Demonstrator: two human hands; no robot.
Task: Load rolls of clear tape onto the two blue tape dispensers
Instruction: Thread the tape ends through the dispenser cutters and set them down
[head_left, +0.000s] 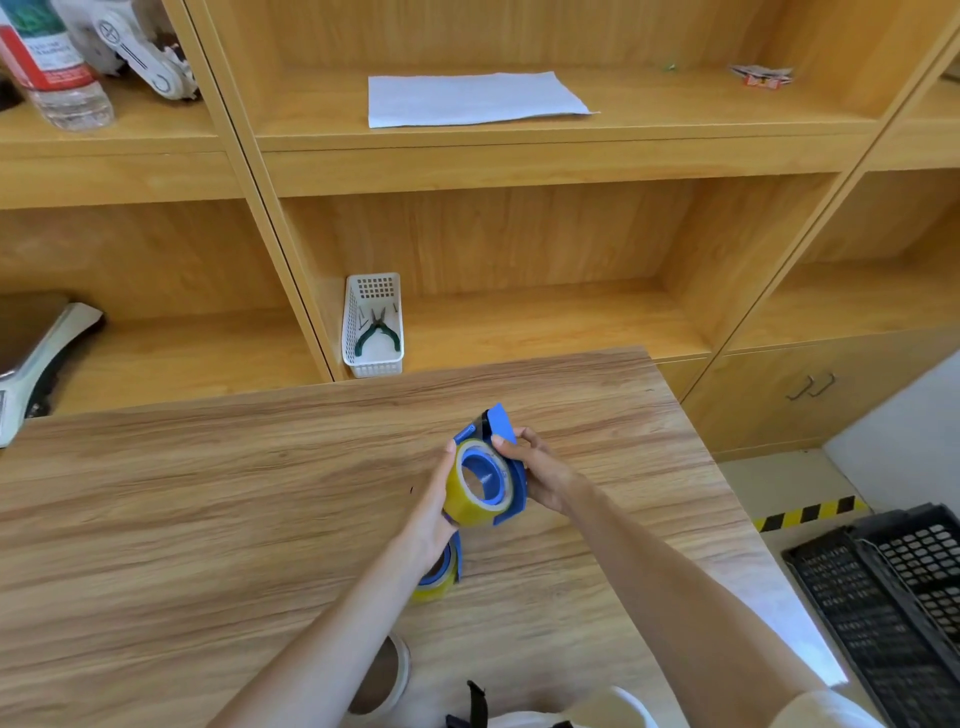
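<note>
Above the wooden table (208, 499) I hold a blue tape dispenser (500, 426) between both hands. A yellowish clear tape roll (460, 493) sits around its blue hub. My left hand (434, 512) cups the roll from the left. My right hand (543, 473) grips the dispenser's frame from the right, thumb on the roll's upper edge. Under my left wrist a second blue dispenser with a tape roll (441, 577) lies on the table, partly hidden. A whitish tape roll (384, 675) lies near the front edge, behind my left forearm.
A white basket with green-handled pliers (373, 325) stands on the shelf behind the table. A sheet of white paper (470, 98) lies on the upper shelf. Black plastic crates (893, 608) sit on the floor at the right. A scale (36, 358) rests at the left.
</note>
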